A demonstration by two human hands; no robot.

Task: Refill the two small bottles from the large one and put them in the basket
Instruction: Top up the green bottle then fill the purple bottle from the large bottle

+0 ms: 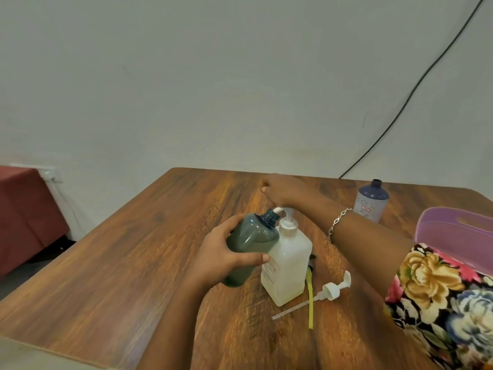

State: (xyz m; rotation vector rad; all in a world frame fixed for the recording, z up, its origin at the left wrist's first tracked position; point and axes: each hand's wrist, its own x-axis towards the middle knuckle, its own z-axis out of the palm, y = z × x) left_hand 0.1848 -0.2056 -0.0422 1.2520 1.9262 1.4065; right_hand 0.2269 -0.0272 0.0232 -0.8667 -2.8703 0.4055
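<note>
A large white pump bottle (pixel 289 265) stands mid-table. My left hand (pixel 222 256) grips a small dark green bottle (pixel 250 243), uncapped and tilted, its open neck right under the white pump spout (pixel 278 210). My right hand (pixel 282 189) rests on top of the pump head, fingers bent over it. A second small bottle (pixel 371 201), blue and uncapped, stands upright at the far right. The pink basket (pixel 453 231) sits at the right edge, partly behind my floral sleeve.
A loose white pump cap with its long tube (pixel 324 292) lies on the wooden table (pixel 120 263) right of the large bottle, beside a yellow pump tube (pixel 310 297). A black cable runs down the wall at the back right. A red seat is at the left.
</note>
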